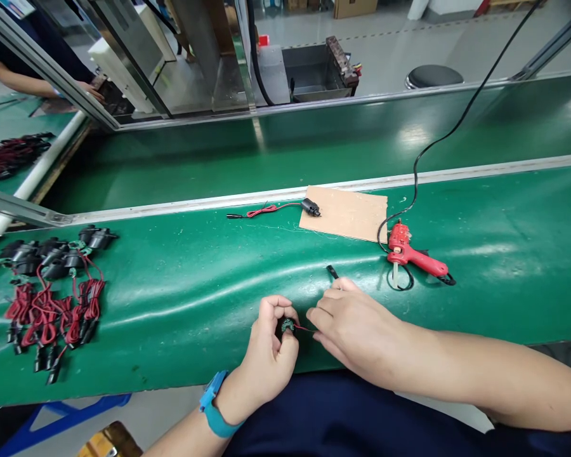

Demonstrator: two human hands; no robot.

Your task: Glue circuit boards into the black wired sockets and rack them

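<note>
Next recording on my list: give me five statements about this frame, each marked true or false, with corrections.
1. The left-hand grip holds a small black part. True.
2. The blue wristband is on the right wrist. False: it is on the left wrist.
3. The red glue gun lies on top of the cardboard. False: it lies on the green work surface, to the right of the cardboard.
4. A red wire runs from the held part toward the right-hand grip. True.
5. The red-wired parts lie to the right of both grips. False: they lie to the left.
</note>
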